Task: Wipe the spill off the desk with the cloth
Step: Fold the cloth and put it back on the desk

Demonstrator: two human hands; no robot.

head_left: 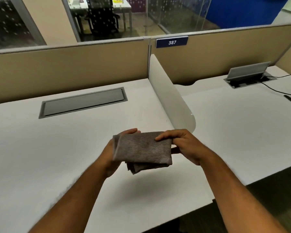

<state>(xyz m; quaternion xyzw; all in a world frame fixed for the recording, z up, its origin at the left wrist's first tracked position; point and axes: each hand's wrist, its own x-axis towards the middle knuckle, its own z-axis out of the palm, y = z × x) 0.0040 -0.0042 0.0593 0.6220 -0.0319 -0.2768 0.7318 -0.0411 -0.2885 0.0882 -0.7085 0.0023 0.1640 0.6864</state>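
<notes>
The folded grey cloth [142,149] hung limp and light above the worktop [40,157] near its front edge, left hand [113,154] cupped beneath, right hand [183,145] pinching one end; no spill apparent, perhaps too faint

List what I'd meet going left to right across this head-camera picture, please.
Closed cable hatch → left hand → cloth → right hand → open cable hatch → black cable.
</notes>
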